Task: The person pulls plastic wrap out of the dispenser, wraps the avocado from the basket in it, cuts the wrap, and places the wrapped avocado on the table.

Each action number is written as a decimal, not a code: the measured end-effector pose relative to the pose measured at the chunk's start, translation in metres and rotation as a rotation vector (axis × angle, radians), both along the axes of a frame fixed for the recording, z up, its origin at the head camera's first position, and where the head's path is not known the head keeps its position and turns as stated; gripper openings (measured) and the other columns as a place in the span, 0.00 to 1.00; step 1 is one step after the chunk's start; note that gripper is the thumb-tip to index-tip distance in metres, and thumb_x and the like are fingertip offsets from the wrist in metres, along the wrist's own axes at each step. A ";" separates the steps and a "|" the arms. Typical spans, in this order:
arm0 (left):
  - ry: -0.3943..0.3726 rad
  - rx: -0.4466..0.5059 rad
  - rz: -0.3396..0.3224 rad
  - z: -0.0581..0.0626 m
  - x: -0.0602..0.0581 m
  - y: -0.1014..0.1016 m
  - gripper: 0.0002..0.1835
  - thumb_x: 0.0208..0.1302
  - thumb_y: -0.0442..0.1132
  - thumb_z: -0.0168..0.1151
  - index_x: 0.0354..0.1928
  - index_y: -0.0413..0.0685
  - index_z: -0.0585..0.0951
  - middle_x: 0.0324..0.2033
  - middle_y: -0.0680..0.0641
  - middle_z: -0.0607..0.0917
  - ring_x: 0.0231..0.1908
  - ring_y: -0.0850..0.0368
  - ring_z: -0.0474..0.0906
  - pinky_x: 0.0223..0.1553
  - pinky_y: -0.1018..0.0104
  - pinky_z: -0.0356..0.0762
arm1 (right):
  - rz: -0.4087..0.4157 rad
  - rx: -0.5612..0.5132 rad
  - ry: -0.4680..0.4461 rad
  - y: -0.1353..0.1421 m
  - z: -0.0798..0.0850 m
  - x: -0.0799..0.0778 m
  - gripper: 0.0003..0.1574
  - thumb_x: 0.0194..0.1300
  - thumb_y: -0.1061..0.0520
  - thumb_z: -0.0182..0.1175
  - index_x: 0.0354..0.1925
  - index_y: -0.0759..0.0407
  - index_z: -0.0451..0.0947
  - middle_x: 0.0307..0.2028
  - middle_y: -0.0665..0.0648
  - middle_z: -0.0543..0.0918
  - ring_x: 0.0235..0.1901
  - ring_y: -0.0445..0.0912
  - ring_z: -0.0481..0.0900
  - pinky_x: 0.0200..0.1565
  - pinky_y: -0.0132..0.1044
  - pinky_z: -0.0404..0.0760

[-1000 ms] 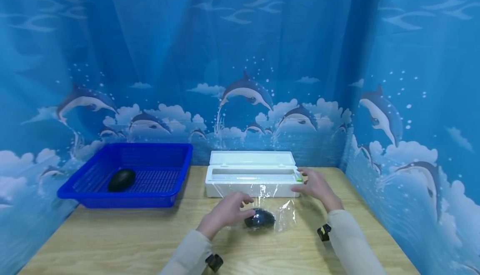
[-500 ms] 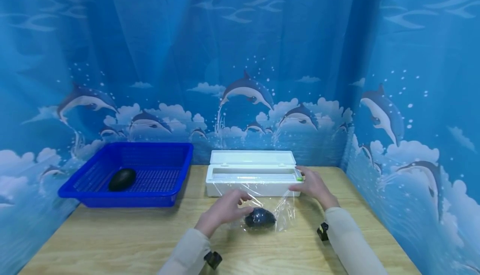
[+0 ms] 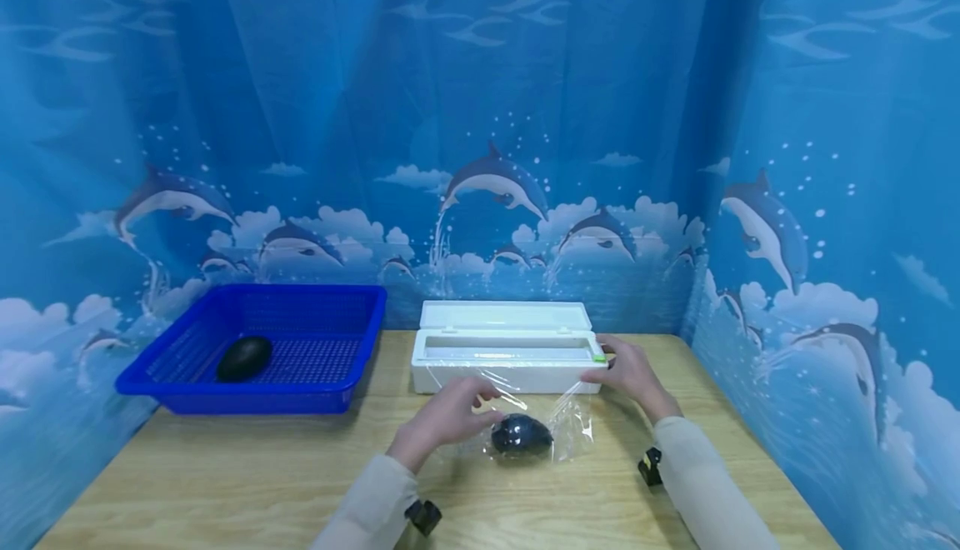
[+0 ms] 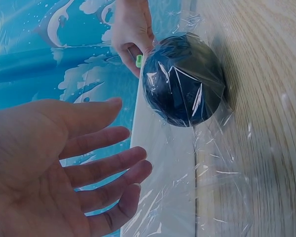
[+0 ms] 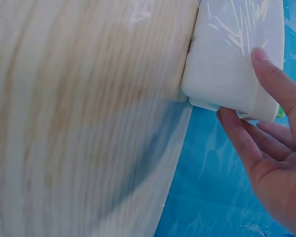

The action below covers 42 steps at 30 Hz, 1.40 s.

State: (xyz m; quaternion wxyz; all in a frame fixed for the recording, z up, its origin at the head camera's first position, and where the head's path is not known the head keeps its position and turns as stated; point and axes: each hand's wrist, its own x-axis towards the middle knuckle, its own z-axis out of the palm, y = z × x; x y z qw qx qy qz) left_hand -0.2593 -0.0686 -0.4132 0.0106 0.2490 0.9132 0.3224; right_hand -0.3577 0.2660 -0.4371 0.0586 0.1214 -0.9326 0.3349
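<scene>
A dark, glossy egg-shaped fruit [image 3: 522, 434] lies on the table under clear cling film [image 4: 222, 173]. The film runs from the front of a white cling film box [image 3: 480, 380], whose lid stands up at the back. My left hand [image 4: 84, 168] is held just left of the fruit, fingers spread and slightly bent, nothing in its palm. At the box's right end, beside a small green slider [image 3: 599, 358], my right hand [image 3: 628, 373] grips the corner. Its thumb [image 5: 271, 74] lies on the front face, with the fingers round the end.
A blue plastic basket [image 3: 255, 402] stands at the left, with another dark egg-shaped fruit [image 3: 244, 358] in it. The wooden table [image 3: 247, 483] meets a blue dolphin-print curtain [image 3: 480, 117] behind and at the right.
My left hand has shifted slightly left and up from the fruit. The right hand stays at the box's end, its fingers moving slightly. The film's creases have changed.
</scene>
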 end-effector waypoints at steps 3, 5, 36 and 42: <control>0.013 -0.003 -0.008 -0.001 -0.002 -0.001 0.20 0.66 0.44 0.70 0.55 0.40 0.84 0.52 0.39 0.88 0.48 0.44 0.85 0.50 0.52 0.86 | 0.001 -0.031 -0.010 0.001 -0.001 0.000 0.57 0.52 0.48 0.81 0.70 0.73 0.68 0.64 0.77 0.76 0.50 0.67 0.86 0.46 0.49 0.90; 0.025 -0.002 -0.014 -0.002 -0.003 -0.001 0.19 0.66 0.43 0.70 0.54 0.39 0.84 0.51 0.39 0.88 0.48 0.43 0.85 0.50 0.51 0.86 | -0.001 -0.051 -0.016 0.001 -0.001 -0.001 0.56 0.51 0.49 0.82 0.69 0.73 0.68 0.63 0.77 0.77 0.52 0.68 0.85 0.48 0.50 0.89; 0.041 -0.012 -0.012 0.004 -0.010 0.001 0.17 0.65 0.39 0.70 0.53 0.39 0.85 0.51 0.39 0.89 0.47 0.45 0.86 0.50 0.53 0.86 | -0.078 -0.097 -0.199 0.001 0.005 -0.008 0.56 0.50 0.50 0.82 0.72 0.62 0.68 0.68 0.73 0.72 0.57 0.61 0.81 0.48 0.45 0.88; 0.148 -0.049 -0.116 0.020 -0.031 0.022 0.15 0.68 0.40 0.68 0.54 0.42 0.86 0.52 0.42 0.89 0.49 0.48 0.86 0.53 0.61 0.85 | -0.061 -0.091 -0.171 0.004 0.002 -0.009 0.56 0.49 0.51 0.83 0.72 0.63 0.70 0.68 0.73 0.73 0.55 0.60 0.82 0.48 0.45 0.88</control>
